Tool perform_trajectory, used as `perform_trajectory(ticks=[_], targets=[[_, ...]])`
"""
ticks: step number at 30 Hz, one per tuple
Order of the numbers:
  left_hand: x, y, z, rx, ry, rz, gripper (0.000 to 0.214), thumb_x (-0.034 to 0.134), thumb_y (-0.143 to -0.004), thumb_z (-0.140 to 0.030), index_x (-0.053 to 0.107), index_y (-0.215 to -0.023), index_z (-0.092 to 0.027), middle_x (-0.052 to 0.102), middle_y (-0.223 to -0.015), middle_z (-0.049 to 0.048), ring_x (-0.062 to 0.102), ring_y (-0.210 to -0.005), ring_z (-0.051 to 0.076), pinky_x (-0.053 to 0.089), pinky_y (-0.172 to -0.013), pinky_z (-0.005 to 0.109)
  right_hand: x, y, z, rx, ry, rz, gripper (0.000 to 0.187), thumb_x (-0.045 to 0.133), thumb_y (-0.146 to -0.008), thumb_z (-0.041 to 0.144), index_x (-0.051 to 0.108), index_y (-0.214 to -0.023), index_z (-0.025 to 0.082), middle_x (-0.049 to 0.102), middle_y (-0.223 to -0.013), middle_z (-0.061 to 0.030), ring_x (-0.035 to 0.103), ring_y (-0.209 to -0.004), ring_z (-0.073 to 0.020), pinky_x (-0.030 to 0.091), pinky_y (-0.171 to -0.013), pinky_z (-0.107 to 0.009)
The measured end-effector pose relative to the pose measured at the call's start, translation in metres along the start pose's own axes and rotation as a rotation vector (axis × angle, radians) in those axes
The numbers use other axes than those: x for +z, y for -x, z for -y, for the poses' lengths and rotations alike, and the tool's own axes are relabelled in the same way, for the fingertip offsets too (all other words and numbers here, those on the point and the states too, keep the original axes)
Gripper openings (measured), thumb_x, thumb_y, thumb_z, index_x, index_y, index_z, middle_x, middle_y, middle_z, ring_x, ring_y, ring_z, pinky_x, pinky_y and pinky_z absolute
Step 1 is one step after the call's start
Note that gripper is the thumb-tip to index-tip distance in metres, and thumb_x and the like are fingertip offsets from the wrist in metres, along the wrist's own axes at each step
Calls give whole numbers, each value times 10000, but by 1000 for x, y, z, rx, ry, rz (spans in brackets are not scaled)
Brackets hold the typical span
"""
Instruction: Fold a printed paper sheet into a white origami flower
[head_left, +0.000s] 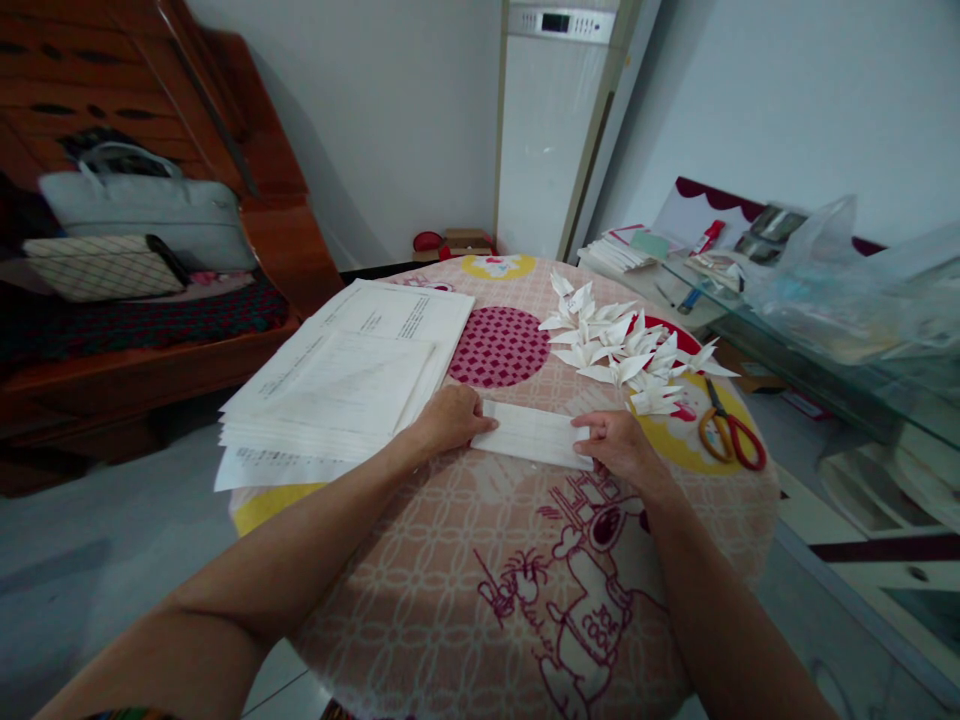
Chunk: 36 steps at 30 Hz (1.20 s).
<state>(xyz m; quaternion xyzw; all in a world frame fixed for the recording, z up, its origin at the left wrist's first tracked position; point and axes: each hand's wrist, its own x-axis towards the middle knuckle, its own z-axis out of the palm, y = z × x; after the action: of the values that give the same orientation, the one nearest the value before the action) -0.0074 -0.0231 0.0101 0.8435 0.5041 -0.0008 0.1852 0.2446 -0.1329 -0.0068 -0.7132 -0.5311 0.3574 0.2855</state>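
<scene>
A folded strip of white paper [531, 434] lies low over the patterned tablecloth, held at both ends. My left hand [450, 418] is closed on its left end, thumb on top. At the right end, my right hand [616, 445] pinches the paper between thumb and fingers. Just beyond the strip spreads a pile of folded paper cranes [619, 345]. To the left is a stack of printed paper sheets [300, 385], with smaller pale sheets on top. Scissors [729, 436] with orange and red handles rest at the right side of the table.
The round table has a pink patterned cloth [420, 600]. A glass-topped cabinet [810, 370] on the right bears papers, a plastic bag [817, 270] and small items. At left stands a wooden bench [285, 235] with a grey handbag [157, 210].
</scene>
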Motion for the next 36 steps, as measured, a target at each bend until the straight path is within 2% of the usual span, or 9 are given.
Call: perform_trajectory(ticks=[3, 5, 7, 10, 12, 20, 29, 32, 36], targets=[[6, 2, 0, 17, -67, -153, 236, 701, -795, -397, 695, -904, -187, 728, -890, 75, 680, -906, 244, 510, -796, 313, 1, -1, -1, -24, 48, -10, 423, 667, -688, 155, 722, -1102, 86, 576, -461, 52, 538, -379, -121, 400, -434, -222], [13, 3, 1, 184, -45, -250, 340, 702, -791, -236, 654, -1123, -179, 709, -1120, 104, 644, -1088, 259, 507, -930, 359, 1, -2, -1, -29, 83, -15, 417, 668, -689, 156, 727, -1097, 94, 575, -461, 51, 544, -391, -125, 393, -447, -225], [20, 3, 3, 422, 12, -299, 536, 652, -777, -83, 575, -1300, -169, 572, -1410, 137, 507, -1326, 264, 436, -1084, 401, -1, -1, 0, -27, 112, -12, 422, 670, -688, 152, 731, -1101, 94, 576, -460, 47, 539, -400, -127, 383, -456, -229], [30, 1, 7, 705, 131, -160, 576, 563, -842, -68, 515, -1399, -208, 460, -1536, 111, 459, -1392, 234, 409, -1132, 401, -4, 1, 3, -27, 149, 6, 455, 668, -687, 145, 727, -1135, 87, 581, -468, 42, 531, -424, -132, 382, -479, -240], [34, -1, 11, 787, 168, -54, 538, 499, -899, -78, 517, -1417, -225, 470, -1530, 105, 482, -1382, 222, 405, -1142, 391, -6, 2, 5, -40, 211, 9, 475, 666, -688, 143, 726, -1157, 89, 581, -479, 38, 527, -452, -136, 381, -502, -247], [35, -3, 5, 809, 10, 66, 489, 472, -953, -85, 573, -1388, -283, 463, -1538, 55, 376, -1459, 265, 401, -1157, 425, -4, 7, 13, -72, 527, -77, 451, 651, -711, 136, 748, -1151, 139, 696, -725, -39, 590, -640, -167, 408, -623, -270], [30, 2, 0, 848, -50, 40, 404, 493, -987, -187, 600, -1363, -289, 470, -1532, 74, 399, -1442, 309, 442, -1118, 477, 12, 11, 25, -139, 708, -137, 344, 589, -803, 134, 769, -1096, 148, 760, -1007, -133, 673, -987, -253, 462, -866, -320], [30, 1, 0, 841, -52, 44, 413, 488, -984, -175, 598, -1364, -294, 467, -1535, 65, 386, -1450, 304, 440, -1118, 468, 23, 8, 33, -169, 667, -108, 251, 590, -801, 115, 781, -964, 130, 764, -966, -150, 687, -921, -254, 469, -801, -317], [27, 2, -1, 814, -42, 60, 422, 521, -967, -194, 585, -1373, -291, 474, -1533, 48, 386, -1452, 288, 426, -1129, 443, 32, 2, 35, -189, 455, -39, 143, 620, -748, 76, 744, -780, 141, 745, -775, -81, 663, -712, -178, 445, -661, -258]])
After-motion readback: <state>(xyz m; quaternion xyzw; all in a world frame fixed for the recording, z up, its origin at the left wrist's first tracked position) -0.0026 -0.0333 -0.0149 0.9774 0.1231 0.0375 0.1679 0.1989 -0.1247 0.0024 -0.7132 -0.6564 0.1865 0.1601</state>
